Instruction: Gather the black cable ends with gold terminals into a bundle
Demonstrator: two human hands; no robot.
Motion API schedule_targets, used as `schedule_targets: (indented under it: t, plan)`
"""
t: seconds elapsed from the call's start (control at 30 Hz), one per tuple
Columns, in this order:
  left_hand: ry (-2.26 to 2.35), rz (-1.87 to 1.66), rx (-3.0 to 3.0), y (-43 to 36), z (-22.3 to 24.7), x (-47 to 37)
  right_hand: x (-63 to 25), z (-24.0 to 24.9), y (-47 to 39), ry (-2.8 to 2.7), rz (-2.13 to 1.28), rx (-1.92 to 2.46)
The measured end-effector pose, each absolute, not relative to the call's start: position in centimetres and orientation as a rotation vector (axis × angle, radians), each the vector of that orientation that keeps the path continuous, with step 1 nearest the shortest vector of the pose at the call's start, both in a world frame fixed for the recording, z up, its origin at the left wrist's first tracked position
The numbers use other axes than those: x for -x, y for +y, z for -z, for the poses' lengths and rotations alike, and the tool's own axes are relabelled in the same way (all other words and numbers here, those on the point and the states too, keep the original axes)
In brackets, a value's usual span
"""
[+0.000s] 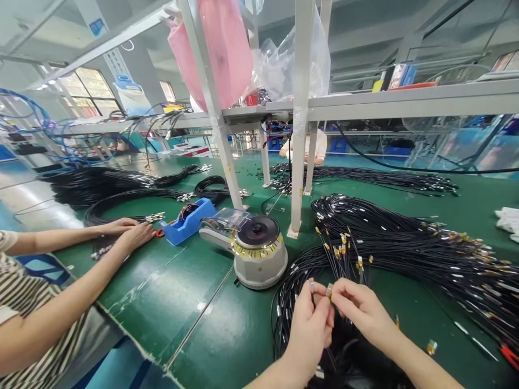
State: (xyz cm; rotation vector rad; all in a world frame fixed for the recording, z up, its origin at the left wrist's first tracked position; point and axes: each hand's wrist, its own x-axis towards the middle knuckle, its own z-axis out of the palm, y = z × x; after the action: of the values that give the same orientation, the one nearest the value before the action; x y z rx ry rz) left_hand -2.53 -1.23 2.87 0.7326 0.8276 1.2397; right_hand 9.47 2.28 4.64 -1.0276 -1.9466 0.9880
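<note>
My left hand is closed around thin black cable ends, with a silvery connector showing above its fingers. Close on its right, my right hand pinches at a small metal and yellowish piece between the two hands. Beneath and behind them lies a coiled bundle of black cables, and a cluster of yellow-tagged cable ends stands up just beyond my fingers. A round tape dispenser with a dark top sits to the left of my hands on the green table.
A co-worker's hands rest on cable ends at the left. Nearby is a blue tape holder. Large black cable bundles spread across the right. White shelf posts rise from the table. Red-handled tool at the right edge.
</note>
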Motion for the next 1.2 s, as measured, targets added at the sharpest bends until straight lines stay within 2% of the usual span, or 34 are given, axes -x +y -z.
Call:
schedule_targets:
  t: [1.2]
  plan:
    - [0.883, -1.311, -0.855, -1.3, -2.3, 2.5, -9.5, -3.5, 2.0, -1.897, -0.986, 1.041]
